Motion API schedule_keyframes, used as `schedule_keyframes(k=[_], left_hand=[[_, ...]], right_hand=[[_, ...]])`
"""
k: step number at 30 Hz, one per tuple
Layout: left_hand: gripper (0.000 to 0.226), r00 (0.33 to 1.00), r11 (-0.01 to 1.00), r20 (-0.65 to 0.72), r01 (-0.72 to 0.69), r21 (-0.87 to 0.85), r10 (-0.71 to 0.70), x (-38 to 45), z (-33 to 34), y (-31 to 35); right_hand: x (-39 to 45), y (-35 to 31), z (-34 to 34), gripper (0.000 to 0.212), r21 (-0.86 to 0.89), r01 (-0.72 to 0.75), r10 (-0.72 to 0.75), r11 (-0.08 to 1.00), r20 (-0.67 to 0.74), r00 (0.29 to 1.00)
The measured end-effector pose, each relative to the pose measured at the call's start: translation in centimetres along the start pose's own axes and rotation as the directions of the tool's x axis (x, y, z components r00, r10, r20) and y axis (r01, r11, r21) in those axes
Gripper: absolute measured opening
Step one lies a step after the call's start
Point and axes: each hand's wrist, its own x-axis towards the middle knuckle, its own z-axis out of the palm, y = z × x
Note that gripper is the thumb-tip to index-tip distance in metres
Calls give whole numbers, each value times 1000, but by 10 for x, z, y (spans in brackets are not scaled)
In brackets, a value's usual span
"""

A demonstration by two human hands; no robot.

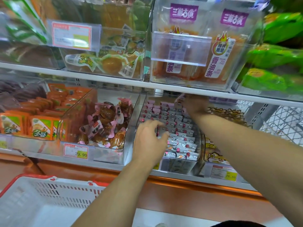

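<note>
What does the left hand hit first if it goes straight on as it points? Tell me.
The left hand would meet the small white packets standing in rows in the clear bin; its fingertips look nearly on them.

Bare left forearm point(113, 187) rising from the bottom centre of the frame, left hand point(150, 140) palm down at centre, fingers spread and loosely bent, bare right forearm point(242, 145) stretching in from the right edge, right hand point(195, 104) higher up, centre right, blurred, finger pose unclear
</note>
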Motion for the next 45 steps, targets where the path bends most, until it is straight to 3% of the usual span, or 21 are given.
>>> schedule_keyframes(k=[2,4,7,9,11,13,16,22,24,27,30,33,37,40,45], left_hand=[[39,997,993,-55,43,-109,-49,-3,-4,5],[41,989,969,-108,68,-238,-96,-7,-7,9],[37,968,884,-112,154,-441,-224,-12,-15,14],[29,938,747,-18,264,-610,-346,-14,-19,14],[17,900,591,98,357,-724,-424,-17,-25,13],[17,879,515,141,389,-764,-455,-20,-31,11],[16,867,469,167,405,-785,-469,-24,-40,8],[17,867,489,110,374,-788,-486,-28,-37,15],[17,866,501,92,367,-784,-491,-27,-34,15],[18,866,517,108,387,-764,-489,-25,-31,13],[17,867,513,138,404,-758,-480,-23,-30,10],[18,861,477,167,415,-775,-480,-21,-30,11],[19,873,455,182,402,-794,-453,-21,-29,14],[17,894,490,184,384,-783,-408,-21,-31,15],[16,913,477,281,396,-785,-295,-25,-33,19]], right_hand=[[-26,-6,-12,25,329,-126,150,936,-48,988],[-53,-16,-26,22,565,-186,288,804,-96,953],[-98,-27,-40,16,821,-309,426,481,89,900],[-126,-29,-47,12,875,-383,396,294,254,883],[-149,-27,-53,13,865,-461,339,196,382,860],[-161,-22,-57,11,834,-531,311,153,469,827],[-170,-11,-62,11,761,-601,274,244,540,796],[-169,-3,-65,6,746,-560,258,360,497,828],[-168,0,-64,11,745,-519,215,420,473,854],[-166,7,-65,36,729,-425,55,537,472,880],[-164,14,-64,32,685,-329,-27,649,453,891],[-162,17,-60,24,694,-316,-29,647,437,899],[-159,18,-57,30,694,-304,-25,653,421,907],[-157,19,-57,35,727,-317,-27,609,418,908],[-156,21,-60,25,769,-343,5,540,404,915]])
